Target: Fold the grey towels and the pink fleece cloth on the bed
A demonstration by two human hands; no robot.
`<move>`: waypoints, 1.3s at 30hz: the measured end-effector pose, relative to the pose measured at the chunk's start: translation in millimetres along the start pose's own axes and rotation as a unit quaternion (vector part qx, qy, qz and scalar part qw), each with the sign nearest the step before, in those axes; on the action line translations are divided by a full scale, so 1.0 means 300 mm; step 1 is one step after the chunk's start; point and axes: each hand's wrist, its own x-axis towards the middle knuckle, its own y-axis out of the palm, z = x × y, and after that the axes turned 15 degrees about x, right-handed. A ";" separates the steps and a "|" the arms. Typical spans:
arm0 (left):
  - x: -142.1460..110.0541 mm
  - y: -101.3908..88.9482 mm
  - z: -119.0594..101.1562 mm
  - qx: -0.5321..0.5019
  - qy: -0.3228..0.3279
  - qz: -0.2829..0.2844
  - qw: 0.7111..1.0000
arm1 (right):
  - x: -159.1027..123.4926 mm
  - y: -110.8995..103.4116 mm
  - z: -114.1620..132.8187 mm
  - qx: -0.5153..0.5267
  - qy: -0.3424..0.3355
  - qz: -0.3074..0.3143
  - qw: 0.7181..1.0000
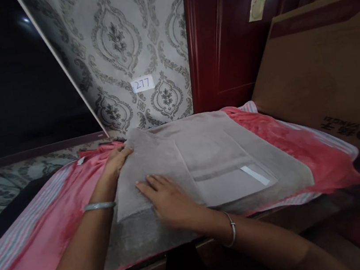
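Observation:
A grey plush cloth (212, 148) lies spread out, with a panel of it folded over from the left. A smooth flat panel with a white strip (255, 175) shows in its middle. My left hand (116, 159) is at the left edge of the folded part, its fingers closed on the cloth's edge. A pale bangle circles that wrist. Flat on the front of the fold rests my right hand (172, 203), fingers stretched out and holding nothing. A thin bracelet is on the right wrist.
Pink cloth with striped edges (45, 225) lies under the grey cloth on both sides. A large dark screen (18, 77) stands at the left and a cardboard box (325, 74) leans at the right. Behind are patterned wallpaper with a "277" label (142, 83) and a dark red panel (219, 35).

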 end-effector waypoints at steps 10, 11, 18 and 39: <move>-0.141 -0.116 0.291 0.292 -0.054 -0.039 0.954 | -0.009 0.222 -0.031 0.043 -0.031 0.149 0.987; -0.121 -0.096 0.274 0.349 -0.022 -0.044 0.936 | 0.001 0.192 -0.050 0.045 -0.022 0.130 0.990; -0.048 0.220 0.142 0.568 0.098 0.089 0.812 | 0.025 0.088 -0.253 -0.008 0.101 0.080 0.992; -0.024 0.464 0.123 0.581 0.195 0.094 0.785 | -0.410 -0.401 -0.876 -0.024 0.364 -0.259 0.894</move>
